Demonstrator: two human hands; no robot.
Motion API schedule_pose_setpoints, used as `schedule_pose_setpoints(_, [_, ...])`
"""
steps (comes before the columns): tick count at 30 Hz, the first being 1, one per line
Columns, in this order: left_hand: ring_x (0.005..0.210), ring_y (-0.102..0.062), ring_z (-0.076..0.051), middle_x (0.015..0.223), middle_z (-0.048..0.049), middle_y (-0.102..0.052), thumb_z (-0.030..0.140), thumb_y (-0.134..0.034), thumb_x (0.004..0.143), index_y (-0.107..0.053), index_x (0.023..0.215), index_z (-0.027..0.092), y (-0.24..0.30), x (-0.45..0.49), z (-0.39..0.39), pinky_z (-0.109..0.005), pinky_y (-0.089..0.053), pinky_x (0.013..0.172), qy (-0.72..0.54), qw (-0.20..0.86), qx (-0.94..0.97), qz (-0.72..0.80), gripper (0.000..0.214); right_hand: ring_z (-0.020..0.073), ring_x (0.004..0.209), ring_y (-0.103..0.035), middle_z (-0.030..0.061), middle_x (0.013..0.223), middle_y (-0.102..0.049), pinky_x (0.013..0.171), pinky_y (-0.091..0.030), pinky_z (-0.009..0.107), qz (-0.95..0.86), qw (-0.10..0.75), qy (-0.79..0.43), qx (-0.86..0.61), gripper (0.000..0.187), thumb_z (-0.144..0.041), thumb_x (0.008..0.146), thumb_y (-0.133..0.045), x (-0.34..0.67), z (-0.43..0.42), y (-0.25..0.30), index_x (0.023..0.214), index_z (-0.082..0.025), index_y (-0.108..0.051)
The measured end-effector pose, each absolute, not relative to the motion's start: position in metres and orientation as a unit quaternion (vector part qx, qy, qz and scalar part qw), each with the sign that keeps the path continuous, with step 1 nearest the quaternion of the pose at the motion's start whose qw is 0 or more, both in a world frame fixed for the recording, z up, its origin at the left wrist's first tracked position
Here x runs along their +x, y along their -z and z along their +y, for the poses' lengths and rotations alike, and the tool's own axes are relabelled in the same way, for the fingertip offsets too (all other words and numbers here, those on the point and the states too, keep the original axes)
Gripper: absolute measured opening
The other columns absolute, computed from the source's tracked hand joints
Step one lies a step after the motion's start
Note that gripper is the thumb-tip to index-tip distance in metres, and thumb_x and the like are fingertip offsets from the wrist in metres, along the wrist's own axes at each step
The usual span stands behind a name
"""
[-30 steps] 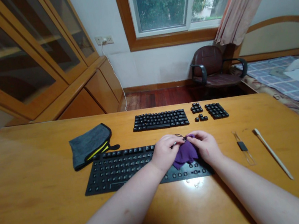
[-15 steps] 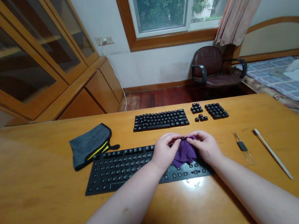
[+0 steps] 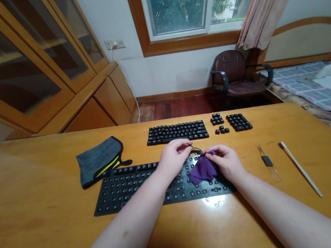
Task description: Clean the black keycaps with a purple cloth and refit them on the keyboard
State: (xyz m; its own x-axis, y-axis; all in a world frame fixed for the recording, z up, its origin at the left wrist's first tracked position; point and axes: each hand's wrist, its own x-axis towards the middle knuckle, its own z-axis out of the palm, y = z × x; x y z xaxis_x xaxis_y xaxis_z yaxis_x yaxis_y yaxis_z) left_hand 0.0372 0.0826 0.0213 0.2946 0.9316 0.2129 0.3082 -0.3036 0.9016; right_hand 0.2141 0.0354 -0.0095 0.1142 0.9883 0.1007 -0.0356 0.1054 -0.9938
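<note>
My left hand (image 3: 174,156) is closed in a pinch above the back edge of the black keyboard base (image 3: 150,182), most of whose keycaps are off. A small dark keycap shows partly at its fingertips. Between thumb and fingers, my right hand (image 3: 228,160) grips a purple cloth (image 3: 204,169), which hangs over the right part of the base. A black cable (image 3: 196,150) curls behind the base, between my hands. Removed keycaps (image 3: 176,133) lie in rows farther back on the desk.
A folded grey cloth (image 3: 99,159) with yellow lining lies at the left. Smaller keycap groups (image 3: 217,119) and a number-pad block (image 3: 239,122) sit at the back right. A wire keycap puller (image 3: 267,161) and a pale brush (image 3: 302,170) rest on the right of the desk (image 3: 37,198).
My left hand has moved left and away from the purple cloth, taking the small keycap with it. My right hand stays in nearly the same place with the cloth.
</note>
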Motion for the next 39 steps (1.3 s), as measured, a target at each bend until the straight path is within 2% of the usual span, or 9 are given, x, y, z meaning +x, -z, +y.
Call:
schedule_pose_setpoints(4, [0.091,-0.061,-0.020,0.095,-0.0040,-0.068,0.026,-0.052,0.077,-0.068,0.093,0.022,-0.022,0.023,0.096,-0.033,-0.045,0.084,-0.252,0.310,0.814,0.422,0.022,0.0178,0.073,-0.062,0.0032,0.074,-0.069,0.072,-0.047,0.031,-0.476,0.570,-0.460,-0.486,0.009,-0.024,0.064,-0.070,0.214,0.035,0.010,0.071,-0.020,-0.065])
schedule_pose_setpoints(7, [0.092,-0.061,-0.020,0.098,-0.0038,-0.068,0.025,-0.049,0.079,-0.067,0.097,0.022,-0.019,0.017,0.102,-0.031,-0.044,0.082,-0.153,0.302,0.852,0.400,0.025,0.0175,0.072,-0.062,0.0030,0.074,-0.069,0.071,-0.047,0.030,-0.474,0.572,-0.461,-0.485,0.009,-0.024,0.064,-0.070,0.215,0.036,0.012,0.070,-0.020,-0.066])
schedule_pose_setpoints(11, [0.095,-0.060,-0.017,0.103,-0.0022,-0.067,0.027,-0.047,0.081,-0.066,0.101,0.022,-0.021,0.013,0.106,-0.026,-0.042,0.084,-0.088,0.316,0.850,0.412,0.027,0.0166,0.071,-0.061,0.0023,0.073,-0.069,0.070,-0.046,0.029,-0.476,0.569,-0.461,-0.487,0.009,-0.024,0.064,-0.071,0.215,0.037,0.014,0.070,-0.020,-0.066])
schedule_pose_setpoints(31, [0.095,-0.060,-0.017,0.101,-0.0004,-0.067,0.026,-0.053,0.078,-0.066,0.100,0.025,-0.021,0.015,0.104,-0.026,-0.041,0.084,-0.067,0.321,0.852,0.408,0.026,0.0175,0.069,-0.061,0.0028,0.071,-0.069,0.067,-0.046,0.030,-0.475,0.564,-0.460,-0.496,0.009,-0.024,0.062,-0.070,0.213,0.036,0.008,0.068,-0.020,-0.066])
schedule_pose_setpoints(39, [0.092,-0.060,-0.017,0.099,-0.0006,-0.068,0.021,-0.055,0.075,-0.066,0.100,0.025,-0.028,0.017,0.100,-0.026,-0.041,0.083,-0.057,0.282,0.873,0.395,0.028,0.0170,0.068,-0.061,0.0029,0.071,-0.068,0.066,-0.046,0.029,-0.481,0.554,-0.453,-0.506,0.009,-0.025,0.063,-0.070,0.215,0.036,0.012,0.070,-0.020,-0.066])
